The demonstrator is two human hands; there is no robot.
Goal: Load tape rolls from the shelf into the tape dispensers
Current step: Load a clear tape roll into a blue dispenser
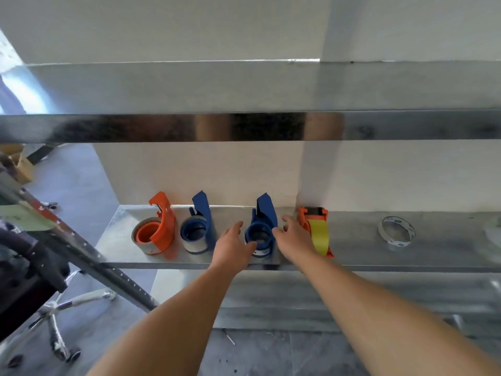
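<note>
Left hand [233,246], right hand [294,240], flanking blue dispenser [261,229]

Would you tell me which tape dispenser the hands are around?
The right-hand blue dispenser, third from left; the left hand and right hand flank it.

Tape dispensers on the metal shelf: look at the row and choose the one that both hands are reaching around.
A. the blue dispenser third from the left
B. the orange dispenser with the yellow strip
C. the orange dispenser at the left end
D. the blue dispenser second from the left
A: the left hand and the right hand flank the third dispenser, a blue one.
</note>
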